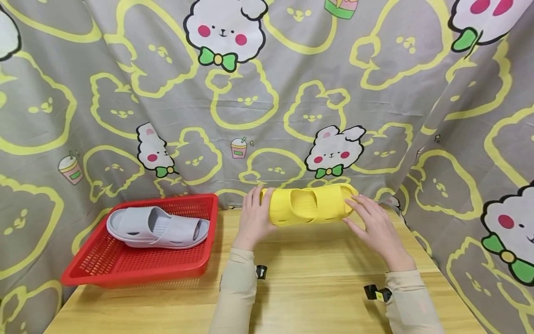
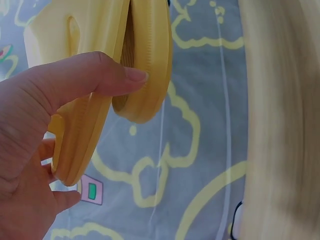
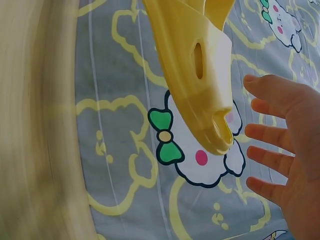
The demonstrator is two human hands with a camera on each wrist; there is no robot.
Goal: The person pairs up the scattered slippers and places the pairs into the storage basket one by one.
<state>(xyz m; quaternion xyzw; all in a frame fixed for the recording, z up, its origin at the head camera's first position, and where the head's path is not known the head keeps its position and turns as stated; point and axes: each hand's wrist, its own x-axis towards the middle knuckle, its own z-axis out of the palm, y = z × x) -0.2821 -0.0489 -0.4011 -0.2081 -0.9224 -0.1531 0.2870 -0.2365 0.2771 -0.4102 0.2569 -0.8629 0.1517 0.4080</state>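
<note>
A pair of yellow slippers (image 1: pixel 288 208), nested together, is held up over the back of the table. My left hand (image 1: pixel 253 220) grips their left end. In the left wrist view its thumb lies across the slippers (image 2: pixel 90 125) and the other fingers go behind them. My right hand (image 1: pixel 377 227) is at the right end with fingers spread. The right wrist view shows a gap between those fingertips (image 3: pixel 257 130) and the yellow slipper (image 3: pixel 200 95).
A red plastic basket (image 1: pixel 167 265) stands on the left of the wooden table (image 1: pixel 308 287), holding grey slippers (image 1: pixel 137 222). A patterned curtain (image 1: pixel 267 106) hangs behind and at both sides. Small black devices (image 1: pixel 377 293) sit by the wrists.
</note>
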